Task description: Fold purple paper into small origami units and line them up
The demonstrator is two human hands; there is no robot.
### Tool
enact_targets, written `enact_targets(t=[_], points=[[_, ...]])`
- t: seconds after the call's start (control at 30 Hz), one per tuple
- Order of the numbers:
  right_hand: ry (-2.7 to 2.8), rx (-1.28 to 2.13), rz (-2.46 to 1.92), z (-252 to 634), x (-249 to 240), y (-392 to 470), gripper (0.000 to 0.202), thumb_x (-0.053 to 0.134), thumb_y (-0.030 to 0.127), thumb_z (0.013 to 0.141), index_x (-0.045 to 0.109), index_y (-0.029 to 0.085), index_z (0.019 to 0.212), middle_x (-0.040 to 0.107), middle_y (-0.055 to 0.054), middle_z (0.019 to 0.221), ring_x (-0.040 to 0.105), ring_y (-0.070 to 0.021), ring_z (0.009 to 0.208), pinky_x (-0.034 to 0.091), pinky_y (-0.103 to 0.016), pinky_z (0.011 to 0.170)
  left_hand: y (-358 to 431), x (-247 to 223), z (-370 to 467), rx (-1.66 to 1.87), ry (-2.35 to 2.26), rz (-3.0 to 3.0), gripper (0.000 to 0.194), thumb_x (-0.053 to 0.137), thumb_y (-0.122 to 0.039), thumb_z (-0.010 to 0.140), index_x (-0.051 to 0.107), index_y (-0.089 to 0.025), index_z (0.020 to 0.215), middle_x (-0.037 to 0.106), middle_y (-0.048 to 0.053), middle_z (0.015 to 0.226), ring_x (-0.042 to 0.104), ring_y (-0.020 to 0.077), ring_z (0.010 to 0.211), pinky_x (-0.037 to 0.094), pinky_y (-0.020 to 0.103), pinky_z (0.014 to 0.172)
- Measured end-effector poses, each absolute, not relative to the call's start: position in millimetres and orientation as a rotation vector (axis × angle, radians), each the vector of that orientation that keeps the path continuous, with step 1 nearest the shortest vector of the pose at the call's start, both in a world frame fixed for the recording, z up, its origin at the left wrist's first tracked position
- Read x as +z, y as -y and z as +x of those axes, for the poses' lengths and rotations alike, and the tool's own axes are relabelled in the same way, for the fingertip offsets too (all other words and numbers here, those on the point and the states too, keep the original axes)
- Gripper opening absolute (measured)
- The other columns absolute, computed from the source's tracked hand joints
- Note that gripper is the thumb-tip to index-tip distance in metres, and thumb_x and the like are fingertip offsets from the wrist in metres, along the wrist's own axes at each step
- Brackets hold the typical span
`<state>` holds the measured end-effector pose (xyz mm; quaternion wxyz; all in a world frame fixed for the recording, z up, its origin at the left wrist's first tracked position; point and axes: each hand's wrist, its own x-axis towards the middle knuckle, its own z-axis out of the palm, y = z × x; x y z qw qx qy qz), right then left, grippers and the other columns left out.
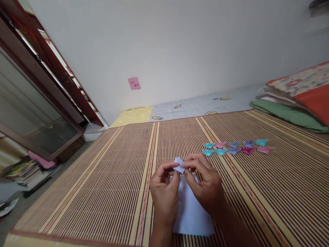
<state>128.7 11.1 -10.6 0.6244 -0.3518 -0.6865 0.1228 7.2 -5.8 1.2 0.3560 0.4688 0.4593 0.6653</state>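
Note:
A small pale lavender piece of folded paper (pixel 179 165) is pinched between my two hands, above the striped mat. My left hand (pixel 164 187) grips its left side with thumb and fingers. On its right side, my right hand (pixel 205 181) closes thumb and fingertips on the same paper. Under my hands lies a larger pale sheet of paper (pixel 191 214), partly covered by the hands. Beyond my right hand sit two rows of small folded paper shapes (pixel 234 151) in turquoise, pink, blue and magenta.
The striped mat (pixel 115 178) covers the bed. Folded bedding (pixel 293 111) is piled at the far right. A pink note (pixel 134 83) sticks to the white wall behind. At the left are a glass-panelled door (pixel 33 99) and a stack of books (pixel 25 171).

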Motion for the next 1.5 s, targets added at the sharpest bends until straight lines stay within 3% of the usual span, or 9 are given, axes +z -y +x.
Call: enact_targets(t=[0.1,0.23,0.4,0.57,0.73,1.0,1.23,1.4,1.5], points=[[1.542,0.377,-0.810,128.8,-8.0,-9.3,0.020,0.056,0.005,0.089,0.065,0.023,0.092,0.061,-0.004,0.096,0.063,-0.0188,0.089,0.053,-0.032,0.075,5.5,-1.5,7.0,1.749,-1.183,1.210,0.014,0.076,-0.012,0.079,0.075,-0.022,0.090,0.071,0.000,0.086,0.067,0.0137,0.078,0.053,0.022,0.071],[1.502,0.483,-0.812,129.5,-5.9,-9.4,0.016,0.056,0.009,0.091,0.064,0.023,0.091,0.063,-0.004,0.096,0.066,-0.0201,0.093,0.055,-0.033,0.076,4.5,-3.6,4.0,1.720,-1.114,1.313,0.012,0.071,-0.011,0.082,0.077,-0.022,0.085,0.074,0.003,0.093,0.070,0.0181,0.091,0.055,0.028,0.082],[1.542,0.524,-0.785,131.2,-8.5,-12.6,0.024,0.054,0.003,0.085,0.064,0.023,0.092,0.065,-0.004,0.098,0.067,-0.0196,0.096,0.055,-0.032,0.078,3.6,-2.9,-0.4,1.658,-1.143,1.399,0.015,0.067,-0.008,0.083,0.075,-0.021,0.083,0.073,0.004,0.095,0.071,0.0181,0.090,0.055,0.027,0.079],[1.470,0.578,-0.779,129.6,-11.0,-12.7,0.018,0.059,0.006,0.088,0.065,0.023,0.091,0.066,-0.004,0.097,0.067,-0.0186,0.095,0.056,-0.031,0.079,3.6,-3.0,3.2,1.753,-1.174,1.264,0.022,0.074,-0.014,0.084,0.068,-0.023,0.102,0.071,0.001,0.096,0.070,0.0149,0.088,0.056,0.025,0.078],[1.430,0.542,-0.842,125.5,-14.6,-12.4,0.019,0.061,0.008,0.087,0.066,0.023,0.098,0.069,-0.003,0.095,0.069,-0.0187,0.088,0.057,-0.033,0.077,4.9,-6.6,6.3,1.757,-1.193,1.281,0.013,0.075,-0.021,0.087,0.074,-0.021,0.101,0.074,0.003,0.097,0.071,0.0166,0.090,0.057,0.027,0.081],[1.446,0.417,-0.902,124.4,-12.4,-10.5,0.028,0.061,0.007,0.088,0.069,0.023,0.110,0.075,-0.003,0.098,0.071,-0.0177,0.086,0.058,-0.031,0.077,5.4,-15.2,6.9,1.791,-1.284,1.422,0.025,0.068,-0.018,0.092,0.076,-0.027,0.115,0.076,0.005,0.115,0.072,0.0215,0.107,0.056,0.037,0.097],[1.477,0.349,-0.832,125.8,-10.9,-11.5,0.029,0.059,0.003,0.088,0.070,0.021,0.107,0.072,-0.003,0.095,0.069,-0.0170,0.088,0.057,-0.030,0.077,4.2,-15.3,6.8,1.842,-1.225,1.666,0.027,0.064,-0.011,0.093,0.077,-0.026,0.112,0.076,0.005,0.103,0.073,0.0200,0.098,0.059,0.034,0.089],[1.489,0.324,-0.804,127.0,-9.0,-11.6,0.029,0.061,0.002,0.090,0.070,0.022,0.109,0.070,-0.002,0.095,0.067,-0.0153,0.087,0.055,-0.028,0.077,3.5,-15.1,8.0,1.790,-1.185,1.454,0.025,0.067,-0.015,0.092,0.077,-0.027,0.112,0.076,0.005,0.107,0.073,0.0193,0.100,0.058,0.031,0.090],[1.539,0.299,-0.742,128.2,-7.0,-12.0,0.027,0.056,0.001,0.093,0.071,0.022,0.102,0.067,-0.003,0.095,0.067,-0.0159,0.093,0.054,-0.028,0.081,2.6,-13.4,8.6,1.790,-1.159,1.348,0.019,0.069,-0.014,0.088,0.079,-0.024,0.100,0.076,0.003,0.095,0.073,0.0166,0.088,0.058,0.026,0.080]])
